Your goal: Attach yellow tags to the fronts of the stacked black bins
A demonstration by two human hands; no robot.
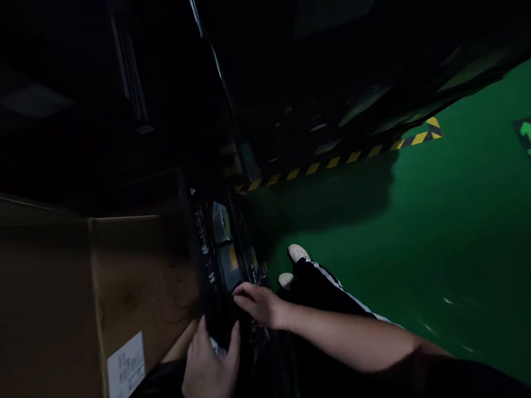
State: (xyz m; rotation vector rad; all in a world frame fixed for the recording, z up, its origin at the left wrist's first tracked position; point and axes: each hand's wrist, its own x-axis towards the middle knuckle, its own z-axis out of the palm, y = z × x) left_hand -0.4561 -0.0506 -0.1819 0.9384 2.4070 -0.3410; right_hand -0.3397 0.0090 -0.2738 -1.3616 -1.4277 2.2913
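Observation:
A long black tray (207, 254) with white handwriting along its side runs away from me, its compartments holding what look like clear plastic bags (221, 222). My left hand (209, 370) is at the near end of the tray, thumb and fingers spread apart, with a small whitish item (218, 346) showing between them. Over the tray's right side, my right hand (261, 306) has its thumb and fingers drawn together in a pinch. Whatever it may hold is too dark and small to make out.
A brown cardboard box (145, 273) with a white printed label (126, 372) stands at left. Dark shelving or equipment fills the top. Yellow-black tape (332, 163) and an arrow sign (530, 133) mark the green floor (461, 236). My shoes (297, 252) are below.

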